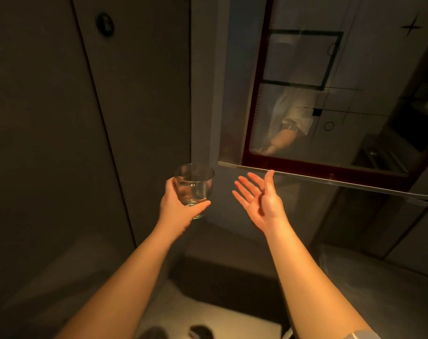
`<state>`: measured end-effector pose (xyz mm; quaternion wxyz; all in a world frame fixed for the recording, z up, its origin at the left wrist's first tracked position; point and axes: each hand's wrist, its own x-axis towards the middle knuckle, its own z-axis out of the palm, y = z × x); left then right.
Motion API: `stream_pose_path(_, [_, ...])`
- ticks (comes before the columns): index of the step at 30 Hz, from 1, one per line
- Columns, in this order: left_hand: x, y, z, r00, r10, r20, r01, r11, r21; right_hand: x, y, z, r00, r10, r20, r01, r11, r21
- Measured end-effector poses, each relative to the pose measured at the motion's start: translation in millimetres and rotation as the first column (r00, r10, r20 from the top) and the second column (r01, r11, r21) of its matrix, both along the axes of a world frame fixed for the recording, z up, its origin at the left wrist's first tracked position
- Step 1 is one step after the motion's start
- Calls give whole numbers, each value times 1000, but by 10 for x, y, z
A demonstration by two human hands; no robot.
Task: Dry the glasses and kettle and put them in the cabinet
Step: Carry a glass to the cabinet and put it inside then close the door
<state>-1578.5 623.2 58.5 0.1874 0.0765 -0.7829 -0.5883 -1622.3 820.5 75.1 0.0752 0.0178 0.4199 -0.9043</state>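
A raised cabinet door (pixel 330 99), dark-framed with a reflective glass panel, hangs overhead in a dim kitchen as a person reaches up from below with both bare arms. Tall dark panels (pixel 61 118) fill the left of the view; the shelf inside the cabinet cannot be seen from this angle. The right hand (pixel 259 199) is empty, fingers spread and palm turned inward, just under the door's lower edge. The left hand (pixel 176 204) wraps a clear, short glass (pixel 194 187) near its base, upright, rim up, lifted toward the gap left of the door. The step appears to be stowing the glass. Done well, the free hand would steady the door while the left carries the glass up level, keeps its rim clear of the door edge, and sets the base flat on the shelf before the fingers let go. No kettle is in view.
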Motion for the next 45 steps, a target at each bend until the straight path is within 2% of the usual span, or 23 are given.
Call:
stream_pose_path(5, [74,-233,52,1000,11,-29,-11,1000,28,94,-605,128,972,203,-116,-168,952,255])
stream_pose_path(8, [24,-414,63,999,17,-45,-15,999,42,22,-914,126,932,294,-212,-166,867,471])
stream_pose_path(12, [-176,-720,64,997,-16,-75,19,999,44,-171,-1308,69,896,327,-299,-98,804,586])
stream_pose_path(19, [-847,-1295,72,991,-74,-116,86,991,98,-672,-1894,128,905,233,-357,-19,859,511])
stream_pose_path(23, [-1258,-1594,9,982,-134,-135,151,980,130,-978,-2210,113,930,147,-338,30,883,468])
stream_pose_path(30, [-1951,-1962,-148,959,-254,-123,272,949,158,-1437,-2562,44,946,38,-323,126,873,471])
stream_pose_path(38, [-2710,-1834,-278,926,-360,-115,373,917,140,-1951,-2470,-36,946,-100,-308,237,862,448])
stream_pose_path(45, [-3271,-1411,-335,895,-432,-111,444,887,124,-2442,-2091,-113,924,-190,-332,341,801,492])
